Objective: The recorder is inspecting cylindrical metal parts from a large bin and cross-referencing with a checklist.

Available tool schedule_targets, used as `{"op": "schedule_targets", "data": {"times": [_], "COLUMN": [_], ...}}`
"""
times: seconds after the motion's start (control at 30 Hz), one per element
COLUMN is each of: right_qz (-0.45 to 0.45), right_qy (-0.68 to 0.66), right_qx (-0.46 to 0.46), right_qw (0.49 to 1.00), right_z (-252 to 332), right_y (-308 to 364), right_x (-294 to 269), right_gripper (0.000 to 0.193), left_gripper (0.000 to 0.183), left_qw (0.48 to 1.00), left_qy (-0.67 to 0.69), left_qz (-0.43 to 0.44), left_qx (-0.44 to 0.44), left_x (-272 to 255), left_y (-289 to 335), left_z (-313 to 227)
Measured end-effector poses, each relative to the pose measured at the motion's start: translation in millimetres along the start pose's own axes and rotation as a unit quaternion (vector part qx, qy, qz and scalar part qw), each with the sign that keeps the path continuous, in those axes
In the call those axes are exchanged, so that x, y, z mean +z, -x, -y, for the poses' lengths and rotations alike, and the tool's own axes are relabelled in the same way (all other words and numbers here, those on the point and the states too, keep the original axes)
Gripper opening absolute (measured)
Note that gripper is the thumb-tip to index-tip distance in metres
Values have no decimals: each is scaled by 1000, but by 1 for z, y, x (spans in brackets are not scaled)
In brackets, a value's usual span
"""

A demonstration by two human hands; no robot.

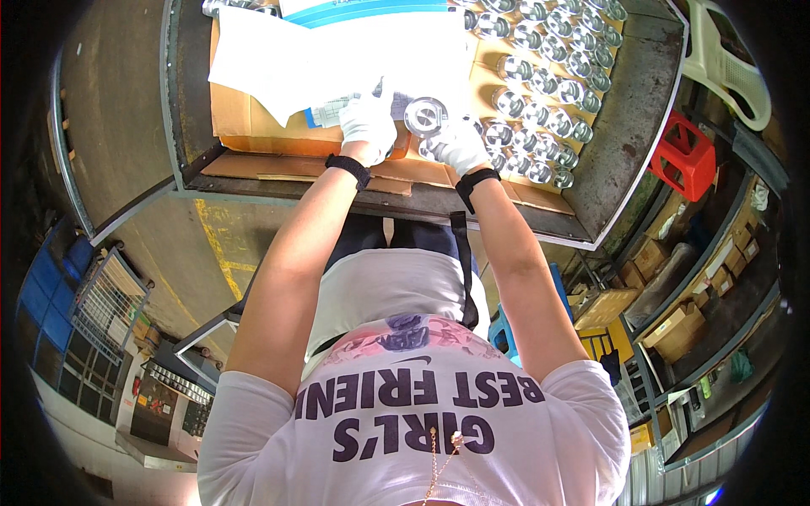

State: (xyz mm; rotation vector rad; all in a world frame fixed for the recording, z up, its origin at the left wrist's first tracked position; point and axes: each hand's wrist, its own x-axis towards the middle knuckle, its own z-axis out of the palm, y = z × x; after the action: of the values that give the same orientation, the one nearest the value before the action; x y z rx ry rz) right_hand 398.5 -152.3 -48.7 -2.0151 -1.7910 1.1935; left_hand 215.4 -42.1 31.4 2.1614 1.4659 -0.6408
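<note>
My right hand [464,147], in a white glove, grips a shiny round metal piston [425,116] with its round face turned up. Another piston [429,148] shows beneath that hand, partly covered by it. Beside it, my left hand [369,121], also gloved, rests over a grey-blue printed sheet [331,113] with at least one finger stretched out; glare washes out its other fingers. Large white sheets [380,51] lie just beyond both hands. Several more pistons [544,114] stand in rows on cardboard to the right.
A metal-edged workbench [624,110] with a raised rim carries cardboard [232,110]. To the right are a red plastic stool [685,157], a pale plastic chair [730,72] and shelves with cardboard boxes [675,329]. A wire cage cart [110,291] stands at the lower left.
</note>
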Motion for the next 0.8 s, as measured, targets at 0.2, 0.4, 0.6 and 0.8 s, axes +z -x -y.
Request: {"op": "schedule_targets", "data": {"times": [0.2,0.4,0.6,0.8], "right_qz": [-54,-55,-47,26], "right_qy": [-50,-61,-132,-81], "right_qx": [-1,4,17,38], "right_qw": [997,997,990,996], "right_z": [-3,-24,-38,-14], "right_y": [-1,2,-9,-2], "right_x": [9,24,48,14], "right_gripper": [19,19,18,27], "left_gripper": [78,78,81,82], "left_qw": [1000,1000,1000,1000], "left_qy": [16,21,5,6], "left_qz": [-1,-16,-20,-14], "left_qx": [-5,-3,-1,3], "left_x": [0,2,4,4], "left_y": [1,4,5,4], "left_z": [-2,-2,-3,-2]}}
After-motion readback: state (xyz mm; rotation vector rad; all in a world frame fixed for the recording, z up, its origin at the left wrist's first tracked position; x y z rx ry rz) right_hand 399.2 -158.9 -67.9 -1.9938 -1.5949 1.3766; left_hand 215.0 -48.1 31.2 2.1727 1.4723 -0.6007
